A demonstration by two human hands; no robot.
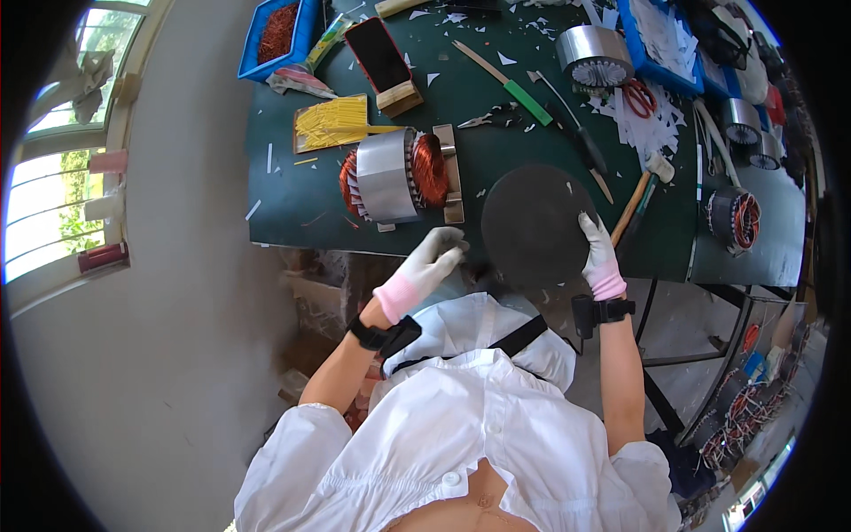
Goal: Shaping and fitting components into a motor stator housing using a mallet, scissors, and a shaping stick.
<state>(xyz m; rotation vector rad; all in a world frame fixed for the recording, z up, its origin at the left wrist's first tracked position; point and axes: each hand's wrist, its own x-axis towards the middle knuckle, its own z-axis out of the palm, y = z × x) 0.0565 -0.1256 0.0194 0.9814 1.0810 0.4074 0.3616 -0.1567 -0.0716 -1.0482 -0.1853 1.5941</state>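
Observation:
A flat, round black disc (534,232) sits at the table's front edge, right of the middle. My right hand (599,246), in a white and pink glove, closes on its right rim. My left hand (427,269), gloved alike, hovers at the table's edge between the disc and a motor stator. Its fingers are half curled, the thumb stands apart, and nothing shows in them. The stator (386,180), a silver cylinder with copper windings bulging from both ends, lies on its side on the table. A wooden bar (452,174) stands against its right end.
Behind the stator are yellow strips (333,122) in a tray and a phone (378,55) on a wooden stand. Pliers (493,116), a green-handled tool (527,102), a knife (589,151) and a mallet (654,173) lie rightward. Farther back stand another stator (592,53) and blue bins (660,44).

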